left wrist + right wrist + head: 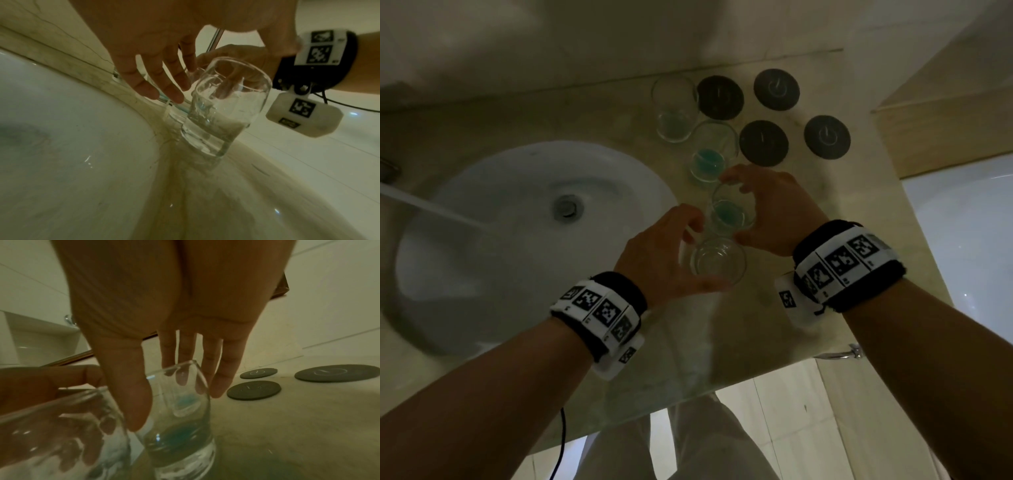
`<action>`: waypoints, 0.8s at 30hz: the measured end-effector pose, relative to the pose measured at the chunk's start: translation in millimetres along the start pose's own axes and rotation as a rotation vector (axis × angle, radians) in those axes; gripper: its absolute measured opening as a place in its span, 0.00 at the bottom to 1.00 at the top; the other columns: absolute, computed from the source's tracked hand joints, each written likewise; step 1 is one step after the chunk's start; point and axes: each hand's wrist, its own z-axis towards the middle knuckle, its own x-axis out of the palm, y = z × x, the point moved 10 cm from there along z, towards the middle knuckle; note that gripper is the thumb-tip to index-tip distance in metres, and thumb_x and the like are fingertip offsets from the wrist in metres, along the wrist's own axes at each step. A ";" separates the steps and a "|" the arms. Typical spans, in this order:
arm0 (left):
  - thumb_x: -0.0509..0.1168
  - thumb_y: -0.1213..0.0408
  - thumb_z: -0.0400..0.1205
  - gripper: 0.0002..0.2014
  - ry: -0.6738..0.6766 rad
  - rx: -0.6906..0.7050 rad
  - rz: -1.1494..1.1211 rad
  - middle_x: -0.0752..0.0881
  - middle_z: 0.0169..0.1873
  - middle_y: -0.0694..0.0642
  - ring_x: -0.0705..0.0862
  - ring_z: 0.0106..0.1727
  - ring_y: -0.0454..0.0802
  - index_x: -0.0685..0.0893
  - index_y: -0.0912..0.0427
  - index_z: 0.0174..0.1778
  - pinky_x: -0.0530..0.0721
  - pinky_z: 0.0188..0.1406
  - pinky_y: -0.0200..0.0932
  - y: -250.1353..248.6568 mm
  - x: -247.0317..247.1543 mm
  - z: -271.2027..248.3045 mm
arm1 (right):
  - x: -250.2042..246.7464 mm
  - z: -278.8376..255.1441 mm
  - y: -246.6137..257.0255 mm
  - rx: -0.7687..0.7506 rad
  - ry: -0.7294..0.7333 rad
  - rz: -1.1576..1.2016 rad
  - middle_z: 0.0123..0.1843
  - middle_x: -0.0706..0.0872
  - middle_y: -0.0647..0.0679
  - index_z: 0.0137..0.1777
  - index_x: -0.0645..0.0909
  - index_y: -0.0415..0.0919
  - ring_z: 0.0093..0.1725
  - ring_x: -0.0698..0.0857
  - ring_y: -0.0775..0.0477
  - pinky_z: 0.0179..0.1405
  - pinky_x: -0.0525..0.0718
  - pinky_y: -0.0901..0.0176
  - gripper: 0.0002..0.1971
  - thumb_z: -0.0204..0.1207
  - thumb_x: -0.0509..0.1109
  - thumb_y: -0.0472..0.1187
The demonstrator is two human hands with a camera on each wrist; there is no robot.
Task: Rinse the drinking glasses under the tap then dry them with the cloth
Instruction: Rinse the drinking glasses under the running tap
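Observation:
Several drinking glasses stand in a row on the beige counter [774,329] right of the sink. The nearest, a clear glass [717,262] [222,113], holds a little clear water. My left hand [709,253] curves loosely around it, and its fingers [170,91] hang straight, apart from the glass. Behind it stands a glass with blue liquid at its bottom [732,210] [180,426]. My right hand [731,207] [162,402] pinches this glass near the rim, thumb on the near side and fingers on the far side. No cloth is in view.
Two more glasses [714,154] [674,109] stand further back, one with blue liquid. Several dark round coasters [763,144] lie to the right. Water runs from the left [431,207] into the white sink [482,257]. A white tub [962,222] borders the counter's right edge.

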 end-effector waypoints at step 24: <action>0.83 0.54 0.66 0.46 -0.485 0.109 -0.405 0.82 0.67 0.45 0.82 0.66 0.43 0.70 0.53 0.79 0.83 0.64 0.44 8.1 -160.4 -24.4 | -64.6 22.8 206.6 -0.283 -0.137 -0.077 0.61 0.84 0.54 0.69 0.77 0.52 0.56 0.84 0.51 0.55 0.85 0.51 0.40 0.55 0.85 0.57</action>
